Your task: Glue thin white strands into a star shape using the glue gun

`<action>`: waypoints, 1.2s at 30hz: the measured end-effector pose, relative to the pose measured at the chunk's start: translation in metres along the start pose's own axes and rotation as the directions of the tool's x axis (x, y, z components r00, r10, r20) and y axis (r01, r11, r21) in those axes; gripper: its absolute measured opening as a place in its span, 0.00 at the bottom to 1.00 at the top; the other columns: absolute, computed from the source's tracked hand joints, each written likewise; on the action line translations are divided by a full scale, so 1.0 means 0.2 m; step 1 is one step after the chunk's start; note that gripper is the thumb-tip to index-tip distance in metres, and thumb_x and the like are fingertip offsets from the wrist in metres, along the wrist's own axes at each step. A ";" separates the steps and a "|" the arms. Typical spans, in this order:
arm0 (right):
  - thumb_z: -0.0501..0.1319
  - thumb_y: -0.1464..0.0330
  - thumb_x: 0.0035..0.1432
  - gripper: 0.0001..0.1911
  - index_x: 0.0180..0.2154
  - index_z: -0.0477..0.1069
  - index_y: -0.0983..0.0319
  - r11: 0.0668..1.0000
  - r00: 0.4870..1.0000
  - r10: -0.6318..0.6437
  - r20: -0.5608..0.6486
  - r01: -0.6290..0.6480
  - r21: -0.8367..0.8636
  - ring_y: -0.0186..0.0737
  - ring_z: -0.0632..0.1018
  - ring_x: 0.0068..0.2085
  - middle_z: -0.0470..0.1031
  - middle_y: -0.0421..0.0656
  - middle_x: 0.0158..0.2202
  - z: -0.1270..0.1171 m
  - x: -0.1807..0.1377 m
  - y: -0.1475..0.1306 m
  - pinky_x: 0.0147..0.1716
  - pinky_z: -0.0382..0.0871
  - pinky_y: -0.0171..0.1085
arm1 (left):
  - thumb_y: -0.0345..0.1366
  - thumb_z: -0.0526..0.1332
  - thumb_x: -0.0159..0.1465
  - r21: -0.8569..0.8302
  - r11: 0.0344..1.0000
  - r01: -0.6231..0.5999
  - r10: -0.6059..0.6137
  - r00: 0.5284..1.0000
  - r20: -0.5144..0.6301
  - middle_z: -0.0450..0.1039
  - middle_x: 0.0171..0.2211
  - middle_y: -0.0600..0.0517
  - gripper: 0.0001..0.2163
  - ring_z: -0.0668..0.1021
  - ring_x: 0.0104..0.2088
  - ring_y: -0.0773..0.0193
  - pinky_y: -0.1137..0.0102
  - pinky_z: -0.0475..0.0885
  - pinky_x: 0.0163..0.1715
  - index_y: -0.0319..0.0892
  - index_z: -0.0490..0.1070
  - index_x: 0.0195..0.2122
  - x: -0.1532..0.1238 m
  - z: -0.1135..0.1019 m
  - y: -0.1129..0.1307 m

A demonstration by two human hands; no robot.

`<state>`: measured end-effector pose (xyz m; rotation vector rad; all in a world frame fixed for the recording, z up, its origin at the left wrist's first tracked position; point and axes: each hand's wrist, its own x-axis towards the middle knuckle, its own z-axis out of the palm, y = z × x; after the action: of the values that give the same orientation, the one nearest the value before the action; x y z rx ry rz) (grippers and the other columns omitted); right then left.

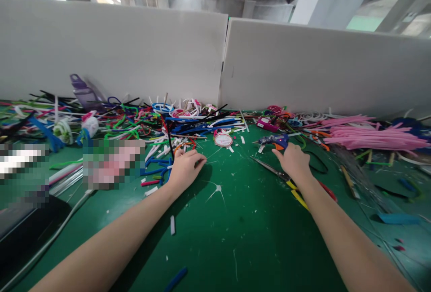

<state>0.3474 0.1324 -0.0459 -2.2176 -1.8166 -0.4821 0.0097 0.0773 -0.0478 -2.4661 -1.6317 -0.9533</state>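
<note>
My right hand (295,161) is wrapped round the handle of a blue hot glue gun (274,140), whose nozzle points left. Under that wrist lie scissors with yellow and red handles (296,191), their blades pointing toward the back left. My left hand (186,168) hovers low over the green table, thumb and fingertips pinched together. Whether anything small is between them I cannot make out. A black fuzzy stem (170,141) stands up just behind its knuckles. Between the hands, farther back, sits a small round white piece with a pinkish rim (223,139).
Short cut pipe cleaners (163,164) lie left of my left hand. Colourful stems heap along the white partition (134,54), with a purple bottle (84,92) among them. Pink stems (373,134) are bundled at right. A white cable (57,233) crosses the left side.
</note>
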 end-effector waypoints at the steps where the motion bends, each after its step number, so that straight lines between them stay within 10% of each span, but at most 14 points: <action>1: 0.46 0.52 0.58 0.29 0.42 0.63 0.74 1.000 1.000 0.016 0.027 -0.016 -0.008 0.55 0.73 0.36 0.69 0.61 0.36 0.00 0.01 0.01 0.30 0.64 0.47 | 0.34 0.54 0.63 0.001 1.000 0.002 -0.002 1.000 -0.002 0.74 0.32 0.55 0.07 0.74 0.31 0.66 0.64 0.55 0.41 0.45 0.72 0.32 0.00 0.00 0.00; 8: 0.51 0.49 0.53 0.34 0.46 0.62 0.75 0.996 0.995 0.025 0.099 -0.033 0.082 0.55 0.73 0.39 0.68 0.61 0.38 0.03 0.08 0.02 0.30 0.66 0.44 | 0.33 0.53 0.63 0.010 1.000 0.025 -0.024 0.999 -0.040 0.74 0.32 0.55 0.07 0.74 0.32 0.65 0.64 0.56 0.42 0.44 0.70 0.33 0.00 -0.02 -0.01; 19: 0.52 0.65 0.57 0.13 0.43 0.64 0.63 0.758 0.844 -0.335 -0.420 0.506 0.412 0.46 0.70 0.46 0.69 0.50 0.43 -0.27 -0.29 -0.30 0.44 0.63 0.45 | 0.36 0.53 0.63 -0.006 0.997 -0.082 0.082 0.993 -0.085 0.74 0.31 0.54 0.05 0.74 0.30 0.65 0.66 0.63 0.37 0.44 0.68 0.34 -0.19 -0.28 -0.04; 36: 0.51 0.72 0.54 0.07 0.24 0.61 0.61 0.561 0.841 -0.457 -0.291 0.526 0.639 0.30 0.62 0.20 0.61 0.36 0.18 -0.29 -0.60 -0.35 0.22 0.55 0.31 | 0.35 0.56 0.61 -0.098 0.953 -0.286 0.294 0.952 0.081 0.77 0.28 0.55 0.06 0.76 0.26 0.67 0.68 0.68 0.34 0.45 0.72 0.32 -0.36 -0.29 -0.04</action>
<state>0.2519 0.0160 -0.0430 -1.1386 -2.0900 0.0534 -0.0432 0.0012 -0.0399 -2.7453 -1.2214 -0.8930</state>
